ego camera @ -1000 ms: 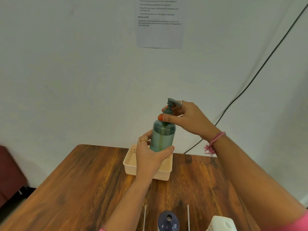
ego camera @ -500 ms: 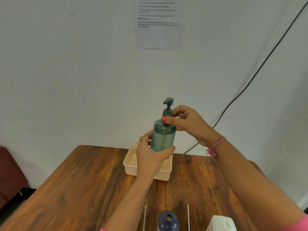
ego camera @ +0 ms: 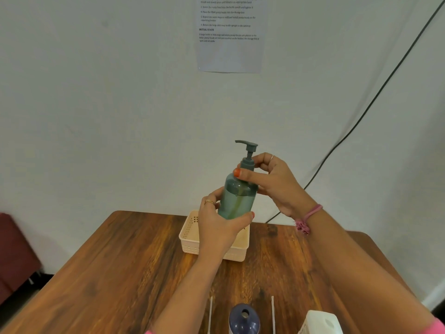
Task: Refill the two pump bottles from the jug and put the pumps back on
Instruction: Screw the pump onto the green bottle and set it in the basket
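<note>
Green bottle [ego camera: 237,201]: held upright in the air above the cream basket [ego camera: 190,233]; probably heavy with liquid, smooth rigid plastic, likely slippery.
Pump [ego camera: 248,154]: seated on the neck; take hold at the collar.
Left hand [ego camera: 220,225]: wrapped round the lower body.
Right hand [ego camera: 272,182]: fingers pinching the collar.
Blue bottle [ego camera: 243,319]: open, on the table [ego camera: 120,273], beside the jug [ego camera: 321,323].

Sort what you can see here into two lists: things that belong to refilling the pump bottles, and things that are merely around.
Part of the job:
teal pump bottle, held by the left hand
its pump, collar pinched by the right hand
dark blue bottle, open, no pump on it
white jug

Just around:
cream basket
wooden table
printed sheet on the wall
black cable
</note>
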Tool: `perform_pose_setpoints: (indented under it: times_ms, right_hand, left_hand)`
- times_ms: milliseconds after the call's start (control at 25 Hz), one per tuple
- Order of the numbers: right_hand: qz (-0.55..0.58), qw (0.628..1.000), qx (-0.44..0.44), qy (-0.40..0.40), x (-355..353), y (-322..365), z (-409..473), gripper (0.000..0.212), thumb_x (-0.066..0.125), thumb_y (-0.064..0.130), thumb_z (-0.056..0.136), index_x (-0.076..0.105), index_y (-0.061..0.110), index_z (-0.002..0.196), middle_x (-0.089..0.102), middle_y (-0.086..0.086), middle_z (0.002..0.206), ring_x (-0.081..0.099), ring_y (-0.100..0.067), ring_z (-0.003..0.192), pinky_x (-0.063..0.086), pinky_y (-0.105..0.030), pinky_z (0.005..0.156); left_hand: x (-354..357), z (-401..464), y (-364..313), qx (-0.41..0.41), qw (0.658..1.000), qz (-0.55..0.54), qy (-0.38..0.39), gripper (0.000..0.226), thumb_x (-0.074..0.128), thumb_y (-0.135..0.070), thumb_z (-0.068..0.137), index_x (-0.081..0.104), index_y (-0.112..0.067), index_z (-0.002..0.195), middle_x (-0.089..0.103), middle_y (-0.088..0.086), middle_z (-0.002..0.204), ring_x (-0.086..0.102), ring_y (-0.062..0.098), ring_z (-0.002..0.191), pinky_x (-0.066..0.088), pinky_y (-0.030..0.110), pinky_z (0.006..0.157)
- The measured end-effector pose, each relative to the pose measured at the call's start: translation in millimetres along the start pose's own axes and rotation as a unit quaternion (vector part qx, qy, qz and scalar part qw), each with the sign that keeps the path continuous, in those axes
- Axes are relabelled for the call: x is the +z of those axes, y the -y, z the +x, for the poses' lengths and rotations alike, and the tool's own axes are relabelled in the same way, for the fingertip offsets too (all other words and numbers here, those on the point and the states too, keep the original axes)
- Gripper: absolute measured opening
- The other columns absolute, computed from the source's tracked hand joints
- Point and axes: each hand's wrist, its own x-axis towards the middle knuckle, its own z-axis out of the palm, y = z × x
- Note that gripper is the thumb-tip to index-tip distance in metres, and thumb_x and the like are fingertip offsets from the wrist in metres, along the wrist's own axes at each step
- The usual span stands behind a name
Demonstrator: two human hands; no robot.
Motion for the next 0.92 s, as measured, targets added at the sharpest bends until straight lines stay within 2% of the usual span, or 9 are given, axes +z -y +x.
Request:
perform_pose_setpoints:
  times_ms: [40,120,240,320,480,640,760,840,920]
  right_hand:
    - [0.0,1.0,0.005,-0.003,2,0,0,0.04,0.08,0.021,0.071,0.059,0.01,0.104,0.064,-0.006,0.111,0.066,-0.018,0.093,0.057,-0.031,0.076]
    - [0.019,0.999,0.021,0.043,-1,0,-1,0.053,0.078,0.027,0.069,0.058,0.011,0.116,0.061,-0.003,0.12,0.066,-0.018,0.101,0.057,-0.034,0.083]
    - [0.066,0.992,0.027,0.103,-5,3,-3,0.043,0.067,0.016,0.082,0.059,0.017,0.124,0.062,0.002,0.126,0.063,-0.016,0.109,0.055,-0.032,0.084]
    - [0.08,0.993,0.018,0.089,-5,4,-3,0.035,0.065,0.009,0.084,0.063,0.011,0.119,0.064,-0.002,0.124,0.064,-0.019,0.106,0.056,-0.034,0.082]
    - [0.088,0.994,0.037,0.055,3,4,-2,0.035,0.075,0.011,0.07,0.065,0.008,0.104,0.063,-0.012,0.121,0.066,-0.021,0.096,0.057,-0.036,0.082]
    - [0.084,0.995,0.053,0.03,7,2,-3,0.044,0.078,0.004,0.069,0.058,0.004,0.109,0.065,-0.008,0.11,0.066,-0.018,0.089,0.058,-0.037,0.081]
    - [0.068,0.996,0.052,0.015,8,1,-3,0.049,0.08,0.008,0.067,0.059,0.003,0.11,0.065,-0.005,0.105,0.067,-0.014,0.084,0.058,-0.033,0.077]
    - [0.066,0.995,0.059,0.04,5,1,-3,0.055,0.08,0.015,0.064,0.059,0.005,0.114,0.064,-0.007,0.114,0.067,-0.016,0.092,0.057,-0.032,0.078]
    - [0.073,0.991,0.068,0.094,-2,1,-3,0.052,0.075,0.016,0.07,0.059,0.012,0.12,0.062,-0.005,0.124,0.064,-0.018,0.105,0.056,-0.031,0.081]
  left_hand:
    - [0,0,-1,0.001,1.0,-0.001,0.0,0.072,0.088,-0.023,0.061,0.042,-0.035,0.115,0.048,-0.007,0.116,0.049,0.007,0.104,0.047,0.012,0.072]
    - [-1,-1,-2,-0.002,1.0,-0.005,0.001,0.072,0.088,-0.023,0.061,0.042,-0.034,0.115,0.049,-0.006,0.117,0.05,0.006,0.102,0.046,0.011,0.07]
    - [-2,-2,-2,-0.004,1.0,-0.008,-0.001,0.071,0.088,-0.022,0.061,0.042,-0.034,0.115,0.049,-0.006,0.117,0.05,0.007,0.104,0.046,0.011,0.07]
    - [-2,-2,-2,-0.003,1.0,-0.002,-0.003,0.072,0.088,-0.023,0.061,0.042,-0.034,0.115,0.049,-0.007,0.116,0.05,0.009,0.105,0.048,0.014,0.072]
    - [-2,-3,-1,-0.009,1.0,-0.006,-0.002,0.071,0.088,-0.023,0.061,0.042,-0.034,0.114,0.049,-0.007,0.116,0.05,0.01,0.107,0.05,0.016,0.076]
    - [-3,-4,3,-0.009,1.0,-0.002,-0.006,0.071,0.089,-0.023,0.06,0.043,-0.033,0.113,0.05,-0.006,0.115,0.05,0.01,0.107,0.05,0.018,0.076]
    - [-1,-5,4,-0.017,1.0,-0.001,-0.007,0.072,0.089,-0.024,0.06,0.043,-0.034,0.114,0.05,-0.006,0.115,0.05,0.009,0.106,0.047,0.014,0.073]
    - [0,-5,4,-0.018,1.0,-0.004,-0.005,0.072,0.088,-0.024,0.06,0.043,-0.033,0.115,0.05,-0.006,0.116,0.05,0.008,0.105,0.045,0.012,0.07]
    - [0,-5,3,-0.014,1.0,-0.007,-0.002,0.071,0.088,-0.024,0.06,0.043,-0.033,0.115,0.05,-0.007,0.116,0.051,0.007,0.102,0.043,0.01,0.068]
